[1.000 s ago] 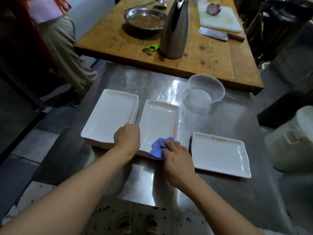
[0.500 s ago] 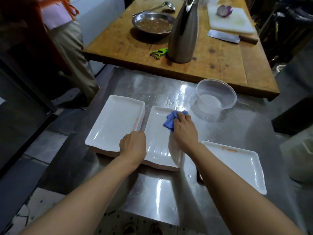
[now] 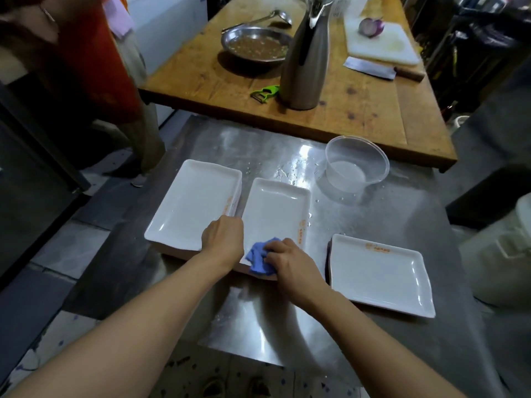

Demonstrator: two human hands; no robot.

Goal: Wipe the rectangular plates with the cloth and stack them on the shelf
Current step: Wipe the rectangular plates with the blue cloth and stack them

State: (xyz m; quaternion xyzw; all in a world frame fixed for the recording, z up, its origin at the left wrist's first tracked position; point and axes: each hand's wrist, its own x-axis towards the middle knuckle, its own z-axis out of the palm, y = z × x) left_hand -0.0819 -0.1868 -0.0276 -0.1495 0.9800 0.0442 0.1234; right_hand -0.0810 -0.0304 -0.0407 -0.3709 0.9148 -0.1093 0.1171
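Three white rectangular plates lie on a steel table (image 3: 373,214). The left plate (image 3: 192,205) tops a small stack. My left hand (image 3: 222,239) grips the near left edge of the middle plate (image 3: 275,211). On that plate's near end my right hand (image 3: 287,261) presses a crumpled blue cloth (image 3: 258,258). The right plate (image 3: 379,274) lies apart, with an orange logo along its far rim. No shelf is in view.
A clear plastic bowl (image 3: 356,165) with a little water stands behind the plates. Beyond it a wooden table (image 3: 359,116) holds a steel flask (image 3: 304,58), metal pan, green peeler, cutting board with onion, and a cleaver. A person stands at far left.
My right hand has drawn the blue cloth from the middle plate's far end back to its near end. My left hand has kept its hold on the plate's edge.
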